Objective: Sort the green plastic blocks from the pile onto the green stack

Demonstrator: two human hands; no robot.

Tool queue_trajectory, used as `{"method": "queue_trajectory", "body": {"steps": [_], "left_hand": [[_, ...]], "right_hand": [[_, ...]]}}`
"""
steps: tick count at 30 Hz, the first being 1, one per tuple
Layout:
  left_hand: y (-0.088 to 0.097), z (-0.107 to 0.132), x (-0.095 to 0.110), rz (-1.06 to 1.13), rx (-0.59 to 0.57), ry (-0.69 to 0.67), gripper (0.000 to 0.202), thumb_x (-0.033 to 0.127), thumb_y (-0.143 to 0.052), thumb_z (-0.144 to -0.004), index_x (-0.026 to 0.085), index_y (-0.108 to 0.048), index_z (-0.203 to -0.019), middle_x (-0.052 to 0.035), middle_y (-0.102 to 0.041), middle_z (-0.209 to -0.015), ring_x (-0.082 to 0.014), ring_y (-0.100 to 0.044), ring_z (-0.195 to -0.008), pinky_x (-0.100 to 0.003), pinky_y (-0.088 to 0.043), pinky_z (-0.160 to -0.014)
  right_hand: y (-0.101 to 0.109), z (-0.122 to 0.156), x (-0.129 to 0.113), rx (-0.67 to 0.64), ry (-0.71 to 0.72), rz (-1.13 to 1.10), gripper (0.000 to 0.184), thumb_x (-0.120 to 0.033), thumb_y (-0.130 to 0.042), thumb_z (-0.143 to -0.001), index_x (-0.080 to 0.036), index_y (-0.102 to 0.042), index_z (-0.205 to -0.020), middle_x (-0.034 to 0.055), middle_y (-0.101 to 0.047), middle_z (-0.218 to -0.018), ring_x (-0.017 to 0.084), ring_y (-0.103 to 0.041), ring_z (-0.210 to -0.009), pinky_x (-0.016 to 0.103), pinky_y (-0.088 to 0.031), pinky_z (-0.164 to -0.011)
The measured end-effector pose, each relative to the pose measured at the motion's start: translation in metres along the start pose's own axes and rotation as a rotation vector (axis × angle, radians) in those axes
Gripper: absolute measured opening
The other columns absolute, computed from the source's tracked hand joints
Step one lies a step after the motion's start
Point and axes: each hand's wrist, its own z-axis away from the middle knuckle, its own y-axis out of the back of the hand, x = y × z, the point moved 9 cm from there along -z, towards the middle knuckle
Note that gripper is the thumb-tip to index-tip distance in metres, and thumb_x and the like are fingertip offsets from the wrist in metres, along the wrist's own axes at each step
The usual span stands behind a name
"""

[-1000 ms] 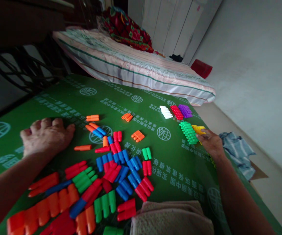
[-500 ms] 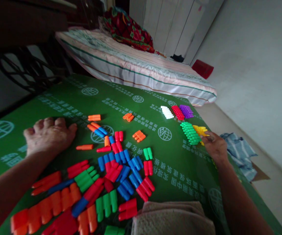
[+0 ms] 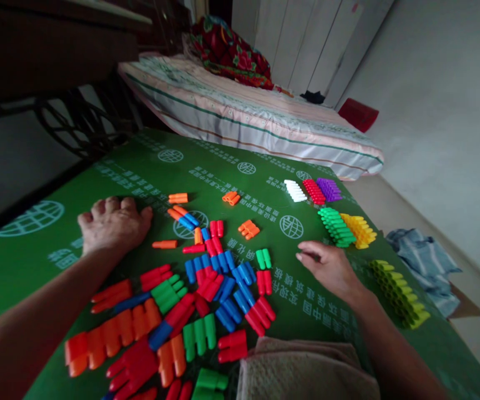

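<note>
My left hand (image 3: pixel 114 225) rests palm down on the green board (image 3: pixel 206 166), thumb apart from the fingers, holding nothing. Just right of it lie an orange peg piece (image 3: pixel 165 244) and an orange-and-blue pair (image 3: pixel 183 217). My right hand (image 3: pixel 327 266) is over the board right of the loose pieces, with thumb and forefinger a little apart and nothing between them. Nearest to it are a small green piece (image 3: pixel 263 258) and a red piece (image 3: pixel 264 282). Many red, blue, orange and green bullet-shaped plastic pieces lie heaped between my hands, such as a green one (image 3: pixel 199 335).
Joined blocks stand along the right side: white (image 3: pixel 295 190), red (image 3: pixel 314 191), purple (image 3: pixel 329 189), green (image 3: pixel 336 227), yellow (image 3: pixel 359 230) and yellow-green (image 3: pixel 398 294). A grey-brown cloth (image 3: pixel 306 366) is at the front edge. Beyond are a bed (image 3: pixel 256 122) and a checked cloth (image 3: pixel 423 266) on the floor.
My right hand has moved left, away from the yellow block, which now shows fully. My left hand stays on the board. The whole view has shifted, bringing the yellow-green block into sight.
</note>
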Motion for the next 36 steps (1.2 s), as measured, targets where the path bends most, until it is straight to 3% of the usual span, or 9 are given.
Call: {"method": "queue_trajectory", "body": {"steps": [3, 6, 9, 13, 36], "left_hand": [[0.000, 0.002, 0.000, 0.011, 0.004, -0.001, 0.069, 0.055, -0.016, -0.084, 0.008, -0.051, -0.121, -0.0251, -0.045, -0.133, -0.0397, -0.034, -0.128, -0.057, -0.033, -0.102], [0.001, 0.003, 0.001, 0.019, 0.008, -0.006, 0.067, 0.053, -0.019, -0.084, 0.007, -0.050, -0.122, -0.0249, -0.045, -0.134, -0.0397, -0.034, -0.128, -0.057, -0.032, -0.102], [0.000, 0.005, 0.002, 0.022, 0.013, -0.016, 0.066, 0.052, -0.020, -0.085, 0.007, -0.048, -0.124, -0.0250, -0.045, -0.134, -0.0396, -0.034, -0.129, -0.057, -0.032, -0.102], [0.001, 0.007, 0.004, 0.027, 0.020, -0.025, 0.065, 0.052, -0.021, -0.085, 0.006, -0.049, -0.123, -0.0256, -0.045, -0.133, -0.0403, -0.035, -0.128, -0.057, -0.032, -0.101], [0.002, 0.001, 0.001, 0.035, -0.014, -0.002, 0.071, 0.054, -0.016, -0.083, 0.007, -0.050, -0.123, -0.0260, -0.043, -0.135, -0.0406, -0.034, -0.128, -0.058, -0.032, -0.102]], "right_hand": [[-0.029, -0.002, -0.033, -0.152, 0.127, 0.058, 0.025, -0.027, -0.057, -0.082, -0.023, -0.069, -0.104, 0.0051, -0.073, -0.101, 0.018, -0.068, -0.088, 0.034, -0.054, -0.083], [-0.049, -0.002, -0.062, -0.272, 0.293, 0.118, 0.038, -0.012, -0.057, -0.078, -0.024, -0.065, -0.113, 0.0043, -0.066, -0.117, 0.017, -0.062, -0.107, 0.034, -0.049, -0.095], [-0.063, -0.002, -0.076, -0.366, 0.372, 0.154, 0.045, -0.005, -0.054, -0.075, -0.022, -0.064, -0.116, 0.0049, -0.063, -0.121, 0.017, -0.058, -0.113, 0.033, -0.046, -0.099], [-0.071, -0.002, -0.074, -0.418, 0.363, 0.179, 0.045, -0.003, -0.051, -0.076, -0.020, -0.064, -0.114, 0.0054, -0.064, -0.117, 0.017, -0.060, -0.108, 0.033, -0.048, -0.097], [-0.062, 0.000, -0.068, -0.311, 0.266, 0.280, 0.025, -0.012, -0.058, -0.080, -0.022, -0.066, -0.101, 0.0054, -0.065, -0.110, 0.019, -0.060, -0.105, 0.032, -0.047, -0.092]]}}
